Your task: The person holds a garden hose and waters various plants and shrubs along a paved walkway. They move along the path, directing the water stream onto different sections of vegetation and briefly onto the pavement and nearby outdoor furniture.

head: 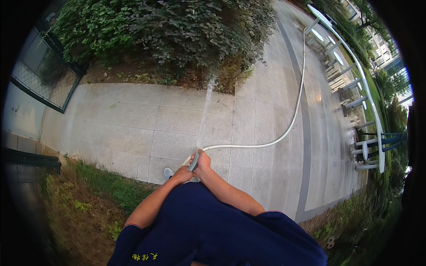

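Both hands close around a pale garden hose (256, 146) in front of my waist. My right hand (203, 161) grips it near its open end, and my left hand (183, 175) holds it just behind, nearer my body. From the hose end a stream of water (205, 111) shoots forward over the paving and lands at the base of the leafy shrubs (186, 30). The rest of the hose curves right across the paving and runs off toward a long white table. The fingers partly hide the hose end.
Grey stone paving (126, 116) lies ahead. A green mesh gate (50, 79) stands at left, a grassy bed (100, 186) at lower left. On the right are a long white table (361, 71) and several round stools (337, 58) on wet ground. One white shoe (168, 173) shows below.
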Demonstrator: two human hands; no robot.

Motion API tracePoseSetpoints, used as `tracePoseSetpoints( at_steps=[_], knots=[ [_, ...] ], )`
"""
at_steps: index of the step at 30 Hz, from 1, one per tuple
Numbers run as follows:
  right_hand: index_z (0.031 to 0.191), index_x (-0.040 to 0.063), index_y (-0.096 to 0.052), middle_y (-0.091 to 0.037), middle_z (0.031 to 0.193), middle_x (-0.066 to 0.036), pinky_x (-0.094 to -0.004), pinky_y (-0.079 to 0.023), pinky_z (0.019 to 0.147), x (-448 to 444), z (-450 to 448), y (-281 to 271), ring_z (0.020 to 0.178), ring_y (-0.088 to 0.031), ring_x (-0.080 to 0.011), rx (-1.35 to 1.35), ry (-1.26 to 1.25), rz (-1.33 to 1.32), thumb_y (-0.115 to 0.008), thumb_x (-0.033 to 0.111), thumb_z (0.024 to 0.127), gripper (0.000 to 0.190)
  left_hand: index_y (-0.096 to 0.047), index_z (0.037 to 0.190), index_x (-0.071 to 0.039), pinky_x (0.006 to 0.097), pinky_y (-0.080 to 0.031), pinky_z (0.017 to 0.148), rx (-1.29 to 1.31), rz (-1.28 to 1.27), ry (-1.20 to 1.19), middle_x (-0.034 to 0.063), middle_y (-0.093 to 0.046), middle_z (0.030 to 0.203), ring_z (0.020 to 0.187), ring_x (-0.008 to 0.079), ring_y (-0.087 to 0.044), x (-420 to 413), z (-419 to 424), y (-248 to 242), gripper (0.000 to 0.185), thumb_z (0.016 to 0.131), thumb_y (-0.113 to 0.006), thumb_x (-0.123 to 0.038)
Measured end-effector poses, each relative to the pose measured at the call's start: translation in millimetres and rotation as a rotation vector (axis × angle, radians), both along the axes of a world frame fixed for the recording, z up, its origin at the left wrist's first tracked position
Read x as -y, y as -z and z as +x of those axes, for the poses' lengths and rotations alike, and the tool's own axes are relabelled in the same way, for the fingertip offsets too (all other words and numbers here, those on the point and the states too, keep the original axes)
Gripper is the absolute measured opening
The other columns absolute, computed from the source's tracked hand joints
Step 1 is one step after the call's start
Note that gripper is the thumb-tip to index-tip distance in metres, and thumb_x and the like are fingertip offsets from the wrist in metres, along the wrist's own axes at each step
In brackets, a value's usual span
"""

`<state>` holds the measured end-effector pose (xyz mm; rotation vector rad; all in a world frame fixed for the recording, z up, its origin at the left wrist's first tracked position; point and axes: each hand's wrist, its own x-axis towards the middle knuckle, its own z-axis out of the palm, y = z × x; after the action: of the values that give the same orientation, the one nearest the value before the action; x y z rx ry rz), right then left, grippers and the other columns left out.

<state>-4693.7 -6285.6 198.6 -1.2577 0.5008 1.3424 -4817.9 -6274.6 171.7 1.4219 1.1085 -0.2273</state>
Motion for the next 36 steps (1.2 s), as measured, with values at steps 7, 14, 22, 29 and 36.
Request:
tracePoseSetpoints(
  at_steps=[7, 14, 22, 29, 36],
  knots=[
    [0.086, 0.004, -0.053, -0.053, 0.064, -0.008, -0.0343, -0.044, 0.05, -0.8, -18.2, -4.8, 0.054, -0.05, -0.0203, 0.041, -0.172, -0.002, -0.046, 0.027, 0.098, 0.027, -0.071, 0.098, -0.001, 0.0414, -0.05, 0.082, -0.109, -0.001, -0.02, 0.0211, -0.07, 0.093, 0.093, 0.0341, -0.067, 14.1, -17.0, -9.0, 0.053, 0.072, -0.068, -0.047],
    [0.079, 0.004, -0.052, -0.051, 0.06, -0.007, -0.032, -0.042, 0.046, -18.3, -44.2, 1.6, 0.048, -0.047, -0.0193, 0.218, -0.594, 0.075, -0.044, 0.03, 0.1, 0.034, -0.072, 0.067, -0.008, 0.0362, -0.052, 0.066, 0.099, -0.032, -0.198, 0.0094, -0.071, 0.071, 0.067, 0.0241, -0.068, 27.0, -28.5, 23.6, 0.04, 0.069, -0.066, -0.048],
    [0.07, 0.002, -0.058, -0.053, 0.055, -0.006, -0.0294, -0.037, 0.044, -62.1, -144.0, -24.4, 0.045, -0.046, -0.0139, 0.544, -1.705, 0.276, -0.052, 0.028, 0.096, 0.038, -0.069, 0.088, -0.005, 0.0377, -0.05, 0.081, 0.521, 0.09, -0.71, 0.0123, -0.069, 0.091, 0.091, 0.0245, -0.064, 29.5, -71.8, 34.6, 0.034, 0.077, -0.068, -0.037],
    [0.067, 0.002, -0.058, -0.051, 0.053, -0.004, -0.0297, -0.036, 0.045, -65.6, -183.0, -27.9, 0.044, -0.044, -0.0121, 0.544, -1.959, 0.481, -0.051, 0.03, 0.097, 0.041, -0.067, 0.102, -0.002, 0.0403, -0.047, 0.088, 0.451, 0.156, -1.044, 0.0171, -0.068, 0.1, 0.101, 0.0282, -0.062, 34.2, -74.7, 53.8, 0.038, 0.076, -0.069, -0.03],
    [0.072, 0.001, -0.058, -0.054, 0.056, -0.005, -0.0281, -0.035, 0.042, -47.7, -150.8, -10.1, 0.045, -0.047, -0.012, 0.421, -1.865, 0.516, -0.053, 0.029, 0.097, 0.038, -0.064, 0.106, 0.005, 0.0389, -0.049, 0.087, 0.314, 0.082, -1.34, 0.0219, -0.065, 0.109, 0.101, 0.0312, -0.063, 57.9, -46.8, 38.3, 0.048, 0.07, -0.073, -0.026]
  ],
)
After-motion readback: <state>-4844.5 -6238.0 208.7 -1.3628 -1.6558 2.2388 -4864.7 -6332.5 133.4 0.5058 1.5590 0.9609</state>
